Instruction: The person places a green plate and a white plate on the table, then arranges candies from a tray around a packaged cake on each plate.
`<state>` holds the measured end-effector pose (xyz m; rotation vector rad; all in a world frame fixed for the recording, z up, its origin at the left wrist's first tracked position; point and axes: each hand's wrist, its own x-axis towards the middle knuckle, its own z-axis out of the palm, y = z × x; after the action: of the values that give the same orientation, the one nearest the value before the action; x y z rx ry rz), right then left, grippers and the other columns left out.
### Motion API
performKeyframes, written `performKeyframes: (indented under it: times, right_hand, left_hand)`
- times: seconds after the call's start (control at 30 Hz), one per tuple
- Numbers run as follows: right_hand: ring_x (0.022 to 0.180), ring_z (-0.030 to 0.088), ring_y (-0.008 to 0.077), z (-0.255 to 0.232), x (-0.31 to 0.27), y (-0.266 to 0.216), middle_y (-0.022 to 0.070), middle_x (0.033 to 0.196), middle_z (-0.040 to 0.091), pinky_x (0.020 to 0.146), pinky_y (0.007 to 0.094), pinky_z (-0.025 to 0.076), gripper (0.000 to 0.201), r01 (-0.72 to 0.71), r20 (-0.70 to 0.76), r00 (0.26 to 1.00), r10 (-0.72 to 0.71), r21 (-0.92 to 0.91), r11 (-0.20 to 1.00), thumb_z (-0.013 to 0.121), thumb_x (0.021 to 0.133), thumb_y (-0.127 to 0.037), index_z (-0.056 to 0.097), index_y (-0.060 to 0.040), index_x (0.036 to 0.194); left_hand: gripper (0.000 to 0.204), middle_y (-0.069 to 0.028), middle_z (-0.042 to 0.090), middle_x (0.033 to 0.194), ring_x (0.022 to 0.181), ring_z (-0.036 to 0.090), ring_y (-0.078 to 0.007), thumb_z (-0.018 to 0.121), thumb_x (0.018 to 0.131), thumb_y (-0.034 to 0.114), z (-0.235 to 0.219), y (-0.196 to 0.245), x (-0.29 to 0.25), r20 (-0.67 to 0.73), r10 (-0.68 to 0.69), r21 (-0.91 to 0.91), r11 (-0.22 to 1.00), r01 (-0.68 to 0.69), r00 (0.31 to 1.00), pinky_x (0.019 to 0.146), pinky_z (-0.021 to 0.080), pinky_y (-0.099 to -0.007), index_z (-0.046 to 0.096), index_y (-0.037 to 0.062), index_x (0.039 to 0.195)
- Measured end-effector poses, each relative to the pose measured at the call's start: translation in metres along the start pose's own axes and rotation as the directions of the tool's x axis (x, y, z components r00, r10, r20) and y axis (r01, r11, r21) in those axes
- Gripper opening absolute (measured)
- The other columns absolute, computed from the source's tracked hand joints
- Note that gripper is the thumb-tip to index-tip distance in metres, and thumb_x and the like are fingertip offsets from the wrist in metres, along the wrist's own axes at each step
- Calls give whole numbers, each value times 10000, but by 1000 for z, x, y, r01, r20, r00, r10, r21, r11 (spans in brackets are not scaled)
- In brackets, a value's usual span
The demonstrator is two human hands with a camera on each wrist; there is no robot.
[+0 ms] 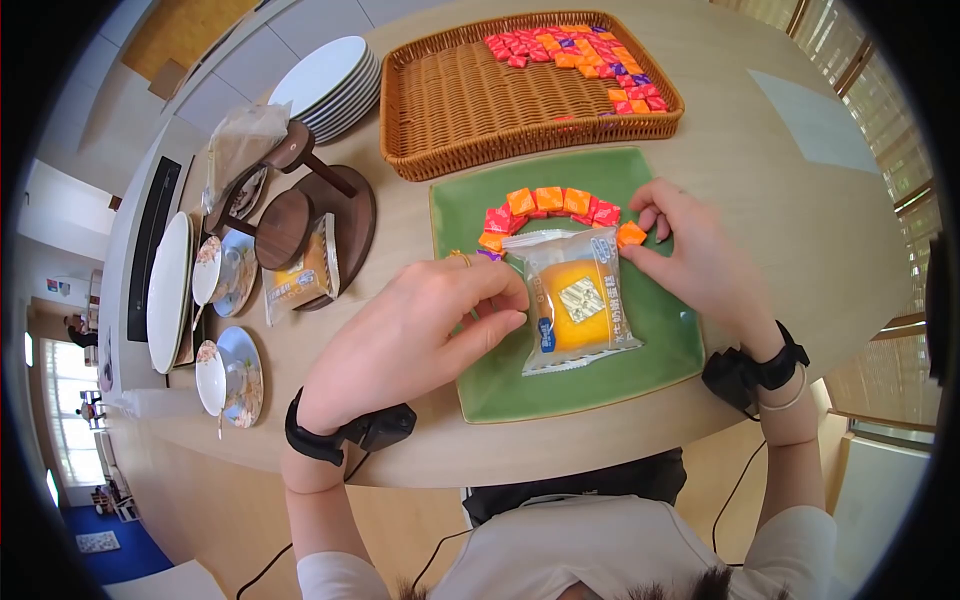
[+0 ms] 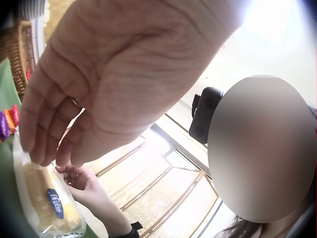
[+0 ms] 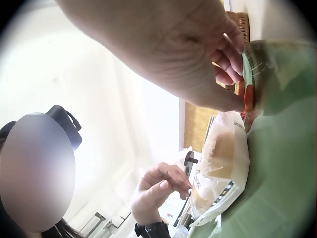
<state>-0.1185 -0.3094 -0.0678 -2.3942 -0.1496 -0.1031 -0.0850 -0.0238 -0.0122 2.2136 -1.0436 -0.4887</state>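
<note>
On the green plate (image 1: 668, 330), an orange sweet (image 1: 631, 234) lies at the right end of an arc of sweets (image 1: 548, 199), just beside the upper corner of a wrapped cake (image 1: 578, 295). The right hand (image 1: 695, 245) has its thumb against that sweet and its other fingers bent close above; I cannot tell whether they pinch it. The left hand (image 1: 425, 325) rests at the cake's left side, fingers loosely bent, a narrow gap to the thumb, holding nothing.

Clearance looks like the main risk: a right thumb pushing inward could knock the cake's corner, and the cake could then shove the arc apart. A left-hand nudge could do likewise. Farther out, the right wrist camera (image 1: 731, 378) could bump the plate's rim. Beyond stands the wicker basket (image 1: 520, 152).
</note>
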Motion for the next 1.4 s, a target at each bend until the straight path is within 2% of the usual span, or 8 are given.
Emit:
performKeyframes:
  times: [0.37, 0.57, 0.63, 0.77, 1.07, 1.27, 1.33, 1.4]
  right_hand:
    - [879, 610, 301, 5, -2, 0, 136, 912, 606, 774, 391, 499, 360, 59, -28, 998, -59, -17, 998, 776, 782, -77, 565, -3, 1064]
    - [821, 622, 192, -5, -7, 6, 97, 869, 625, 712, 323, 501, 322, 168, -129, 978, -164, 24, 985, 785, 816, -110, 583, -11, 1046]
    - [718, 614, 138, -13, -11, 1, 58, 780, 630, 640, 278, 495, 255, 91, 77, 992, -103, 146, 985, 783, 844, -129, 595, -24, 981]
    - [648, 603, 129, -8, -19, -11, 29, 717, 619, 593, 268, 491, 219, 105, 130, 985, -118, 97, 990, 777, 857, -128, 592, -33, 925]
    - [680, 604, 128, 1, -21, -14, 32, 774, 622, 585, 278, 486, 233, 95, 190, 970, -154, 285, 954, 767, 862, -119, 563, -33, 935]
    - [700, 600, 121, 0, -20, -16, 35, 803, 626, 605, 281, 483, 221, 97, 189, 970, -153, 277, 956, 754, 877, -125, 567, -27, 943]
    - [741, 604, 115, -3, -20, -14, 28, 823, 642, 670, 283, 486, 165, 71, 117, 988, -100, 234, 970, 707, 918, -129, 590, -26, 973]
    - [767, 607, 117, -7, -17, -10, 29, 839, 650, 707, 277, 485, 144, 52, 55, 996, -66, 229, 972, 679, 938, -128, 604, -23, 1002]
  left_hand:
    - [131, -130, 703, 906, 811, 712, -246, 671, 915, 77, 1, 1, 0, 47, -21, 21, 1000, 20, 999, 713, 560, -342, 667, -7, 1015]
    - [142, -140, 706, 878, 761, 704, -281, 665, 931, 126, 1, -2, 0, 90, 19, 56, 998, -24, 996, 670, 548, -352, 671, 5, 1004]
    - [145, -142, 703, 880, 766, 688, -311, 663, 932, 146, 1, -1, 1, 109, 1, 33, 999, -5, 994, 666, 530, -376, 662, 10, 981]
    - [141, -144, 699, 928, 798, 670, -336, 658, 929, 144, 5, -4, 3, 139, 30, -8, 1000, -29, 990, 694, 515, -398, 645, 11, 972]
    - [125, -147, 659, 989, 837, 643, -365, 633, 937, 131, 8, 0, 2, 201, 52, -56, 998, -41, 978, 739, 500, -431, 624, 14, 979]
    - [127, -133, 671, 913, 804, 658, -336, 628, 939, 121, 7, -1, 2, 165, 69, -11, 998, -68, 984, 707, 515, -412, 631, 0, 976]
    - [127, -116, 699, 921, 803, 683, -267, 615, 947, 95, 3, -5, 0, 26, -93, 58, 994, 91, 995, 695, 538, -365, 647, -10, 1012]
    - [140, -115, 709, 958, 826, 689, -240, 604, 953, 81, 2, -17, 5, -98, -121, 72, 989, 129, 988, 703, 547, -345, 652, -11, 1046]
